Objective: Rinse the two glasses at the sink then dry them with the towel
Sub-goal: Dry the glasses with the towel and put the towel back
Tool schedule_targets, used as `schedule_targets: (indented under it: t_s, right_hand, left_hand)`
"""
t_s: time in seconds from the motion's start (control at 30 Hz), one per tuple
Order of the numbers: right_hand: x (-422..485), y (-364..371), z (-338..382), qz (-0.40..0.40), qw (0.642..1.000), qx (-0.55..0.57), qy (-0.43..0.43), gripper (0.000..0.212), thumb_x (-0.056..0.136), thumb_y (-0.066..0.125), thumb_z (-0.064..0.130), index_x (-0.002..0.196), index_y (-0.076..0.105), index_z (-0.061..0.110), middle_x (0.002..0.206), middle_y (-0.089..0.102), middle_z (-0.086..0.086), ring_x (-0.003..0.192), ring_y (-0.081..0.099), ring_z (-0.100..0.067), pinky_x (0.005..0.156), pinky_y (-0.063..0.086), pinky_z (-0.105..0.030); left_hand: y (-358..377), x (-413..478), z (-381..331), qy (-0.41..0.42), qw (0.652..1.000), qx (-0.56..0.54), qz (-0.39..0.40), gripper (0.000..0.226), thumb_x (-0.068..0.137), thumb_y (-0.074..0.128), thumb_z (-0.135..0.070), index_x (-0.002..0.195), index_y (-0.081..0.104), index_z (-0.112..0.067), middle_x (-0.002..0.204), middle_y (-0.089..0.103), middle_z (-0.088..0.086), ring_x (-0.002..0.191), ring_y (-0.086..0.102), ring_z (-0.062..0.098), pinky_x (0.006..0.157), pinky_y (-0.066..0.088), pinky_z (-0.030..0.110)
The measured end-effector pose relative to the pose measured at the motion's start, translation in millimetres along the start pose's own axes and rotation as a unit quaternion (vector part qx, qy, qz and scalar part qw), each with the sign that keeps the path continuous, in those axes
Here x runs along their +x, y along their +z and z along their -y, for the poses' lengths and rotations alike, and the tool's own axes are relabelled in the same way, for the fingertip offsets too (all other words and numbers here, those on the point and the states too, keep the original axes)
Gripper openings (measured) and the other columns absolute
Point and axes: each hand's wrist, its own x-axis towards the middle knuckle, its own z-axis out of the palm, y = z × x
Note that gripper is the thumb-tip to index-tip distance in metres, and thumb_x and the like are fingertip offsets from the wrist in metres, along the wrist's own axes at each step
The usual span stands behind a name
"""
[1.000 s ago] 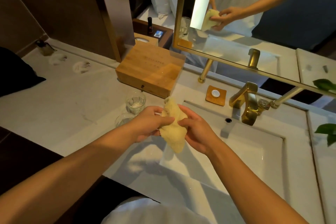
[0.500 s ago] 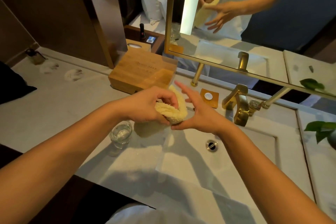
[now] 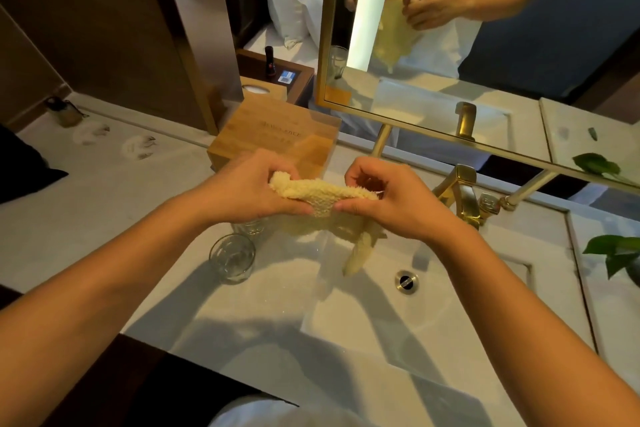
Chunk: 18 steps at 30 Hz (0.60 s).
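Observation:
A pale yellow towel [image 3: 320,196] is stretched between my two hands above the left edge of the sink [image 3: 460,315]. My left hand [image 3: 242,189] grips its left end and my right hand [image 3: 391,201] pinches its right end, with a loose corner hanging down. One clear glass [image 3: 232,258] stands upright on the counter left of the basin. A second glass [image 3: 251,226] stands just behind it, mostly hidden under my left hand.
A gold faucet [image 3: 462,196] rises at the back of the basin, above the drain [image 3: 406,281]. A wooden box [image 3: 277,135] sits behind my hands. A gold-framed mirror [image 3: 450,90] stands behind it, and plant leaves [image 3: 620,250] reach in at right.
The towel was bunched between my hands a second ago; now my hands have drawn apart and spread it lengthwise. The view has shifted, so both glasses show below my left hand.

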Motion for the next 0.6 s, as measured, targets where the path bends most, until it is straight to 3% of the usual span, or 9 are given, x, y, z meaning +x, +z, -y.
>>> schedule_targets:
  t_s: [0.1,0.2,0.27,0.33,0.37,0.47,0.53,0.6]
  right_hand:
    - [10.4,-10.1,-0.5,0.057,0.997,0.016,0.058,0.026,0.08,0.082,0.019,0.101,0.067,0.024,0.097,0.067,0.005,0.09,0.063,-0.01,0.081,0.057,-0.036]
    - [20.6,-16.9,-6.0,0.12,0.989,-0.044,0.07,0.021,0.086,0.075,0.016,0.102,0.069,0.029,0.099,0.067,0.01,0.094,0.062,-0.005,0.09,0.055,-0.039]
    - [27.3,-19.9,-9.7,0.119,0.99,-0.022,0.067,0.019,0.09,0.069,0.016,0.102,0.069,0.031,0.099,0.067,0.012,0.097,0.062,-0.005,0.091,0.054,-0.036]
    - [36.1,-17.9,-12.3,0.087,0.991,0.079,0.069,0.018,0.092,0.068,0.018,0.097,0.069,0.035,0.097,0.069,0.014,0.096,0.065,-0.005,0.085,0.054,-0.025]
    - [41.9,-12.8,-12.4,0.06,0.982,0.16,0.076,0.017,0.091,0.068,0.018,0.094,0.07,0.035,0.094,0.07,0.013,0.093,0.067,-0.007,0.08,0.055,-0.023]
    - [66.3,22.4,-18.7,-0.046,0.898,0.406,0.161,0.012,0.093,0.067,0.015,0.101,0.071,0.021,0.093,0.074,-0.001,0.088,0.072,-0.021,0.07,0.058,-0.029]
    - [84.1,48.7,-25.8,-0.114,0.881,0.41,0.206,0.013,0.098,0.062,0.019,0.11,0.068,0.016,0.098,0.074,-0.005,0.091,0.071,-0.023,0.069,0.059,-0.03]
    - [101.9,67.6,-33.7,-0.151,0.9,0.355,0.202,0.013,0.101,0.057,0.027,0.109,0.066,0.021,0.102,0.069,-0.007,0.092,0.067,-0.023,0.072,0.059,-0.033]
  left_hand:
    - [-6.2,-0.5,12.8,0.014,0.998,-0.042,-0.051,0.022,0.062,0.078,-0.05,0.076,0.069,-0.036,0.095,0.065,-0.011,0.087,0.061,0.007,0.072,0.049,0.031]
    - [-13.8,1.0,28.3,0.027,0.991,-0.104,-0.082,0.016,0.067,0.081,-0.044,0.079,0.072,-0.038,0.115,0.065,-0.017,0.104,0.059,-0.003,0.082,0.047,0.022]
    - [-18.4,4.0,38.0,0.029,0.982,-0.158,-0.096,0.014,0.073,0.076,-0.046,0.084,0.073,-0.037,0.104,0.069,-0.017,0.096,0.063,-0.003,0.076,0.049,0.018]
    - [-19.0,8.5,45.7,0.043,0.966,-0.231,-0.109,0.002,0.087,0.07,-0.039,0.086,0.07,-0.037,0.086,0.069,-0.015,0.081,0.064,-0.001,0.068,0.05,0.015]
    - [-17.3,13.1,51.1,0.045,0.956,-0.255,-0.137,0.008,0.093,0.066,-0.035,0.086,0.068,-0.038,0.082,0.067,-0.015,0.079,0.063,0.0,0.068,0.05,0.015]
    - [-7.9,34.0,65.4,-0.047,0.929,-0.284,-0.232,0.013,0.102,0.052,-0.039,0.095,0.062,-0.035,0.097,0.067,-0.005,0.094,0.064,0.013,0.084,0.055,0.036]
    - [-2.5,49.3,74.7,-0.149,0.926,-0.246,-0.245,0.028,0.103,0.044,-0.047,0.11,0.06,-0.025,0.113,0.065,0.007,0.112,0.06,0.028,0.102,0.046,0.055]
    - [-5.2,61.9,85.8,-0.2,0.926,-0.219,-0.235,0.043,0.103,0.039,-0.051,0.118,0.058,-0.016,0.117,0.064,0.011,0.115,0.058,0.031,0.106,0.041,0.058]
